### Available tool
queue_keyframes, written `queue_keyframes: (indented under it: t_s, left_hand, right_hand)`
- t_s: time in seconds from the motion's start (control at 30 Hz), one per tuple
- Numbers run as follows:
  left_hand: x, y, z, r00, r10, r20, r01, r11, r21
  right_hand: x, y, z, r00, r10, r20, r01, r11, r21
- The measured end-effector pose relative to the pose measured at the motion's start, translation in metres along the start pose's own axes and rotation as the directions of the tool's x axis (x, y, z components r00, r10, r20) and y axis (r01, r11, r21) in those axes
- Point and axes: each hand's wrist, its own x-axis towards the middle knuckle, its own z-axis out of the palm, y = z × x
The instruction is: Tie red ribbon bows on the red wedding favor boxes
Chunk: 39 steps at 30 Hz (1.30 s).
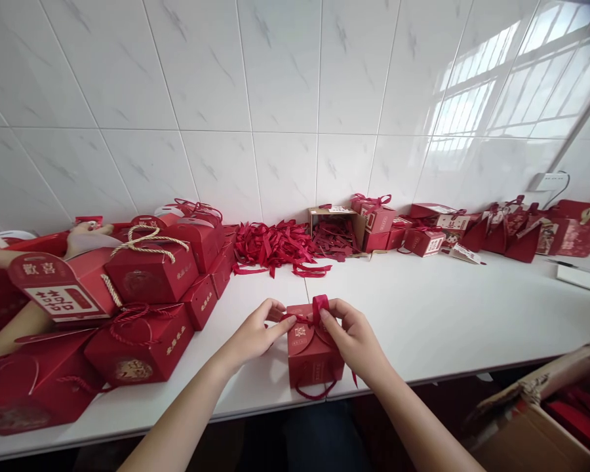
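Note:
A small red gift box [311,372] with a round-edged flap top and pale lettering stands upright near the table's front edge. Over its top runs a dark red ribbon [319,305], raised in a loop. My right hand [350,329] is closed, pinching the loop between thumb and fingers. At the box's left top edge, my left hand [261,331] is closed, its thumb and fingertips on the ribbon's left part; the fingers are partly hidden. A dark red cord handle [316,395] hangs down the box's front.
Stacked red gift boxes [150,275] fill the left, with another person's hand [89,237] behind them. Loose red ribbons [274,244] lie along the wall beside an open carton [337,229]. More boxes [425,241] stand at right. A cardboard box [531,436] sits below the table's right edge.

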Motion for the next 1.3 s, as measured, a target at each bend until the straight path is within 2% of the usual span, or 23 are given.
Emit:
queue_keyframes:
  t_s: [0.1, 0.3, 0.47, 0.67, 0.83, 0.97, 1.03, 1.13, 1.2, 1.3]
  left_hand:
    - [0.003, -0.001, -0.001, 0.991, -0.054, 0.121, 0.065, 0.994, -0.089]
    - [0.001, 0.007, -0.004, 0.983, -0.116, 0.144, 0.137, 0.979, -0.150]
    - [-0.002, 0.013, -0.009, 0.992, -0.044, 0.117, 0.052, 0.996, -0.071]
    - [-0.004, 0.021, -0.014, 0.994, -0.064, 0.088, 0.069, 0.996, -0.064]
    - [-0.008, 0.031, -0.010, 0.990, -0.009, 0.142, 0.028, 0.991, -0.130]
    - [-0.012, 0.044, -0.016, 0.964, 0.028, 0.264, -0.041, 0.998, 0.046]
    - [-0.013, 0.052, -0.022, 0.952, 0.041, 0.305, -0.084, 0.988, 0.129]
    - [-0.011, 0.066, -0.028, 0.949, 0.048, 0.311, -0.100, 0.983, 0.154]
    - [-0.010, 0.077, -0.028, 0.952, 0.076, 0.296, -0.115, 0.987, 0.115]
    - [-0.005, 0.096, -0.025, 0.960, 0.164, 0.225, -0.172, 0.985, 0.016]
  right_hand:
    - [-0.001, -0.002, 0.001, 1.000, -0.006, 0.000, 0.006, 1.000, -0.004]
    - [-0.002, -0.005, 0.005, 1.000, -0.016, 0.013, 0.016, 1.000, -0.014]
    - [-0.003, -0.003, 0.005, 1.000, -0.017, -0.020, 0.015, 0.997, -0.081]
    - [-0.005, -0.001, 0.012, 0.994, -0.035, -0.108, 0.010, 0.974, -0.228]
    - [-0.004, -0.005, 0.017, 0.986, -0.028, -0.167, -0.027, 0.948, -0.319]
    - [-0.002, -0.008, 0.017, 0.980, -0.022, -0.197, -0.049, 0.937, -0.347]
    - [-0.002, -0.009, 0.018, 0.979, -0.032, -0.201, -0.043, 0.932, -0.359]
    - [-0.002, -0.009, 0.020, 0.979, -0.053, -0.197, -0.027, 0.923, -0.383]
    - [-0.002, -0.008, 0.020, 0.981, -0.091, -0.174, 0.014, 0.916, -0.400]
    - [-0.003, -0.007, 0.017, 0.979, -0.184, -0.085, 0.139, 0.915, -0.380]
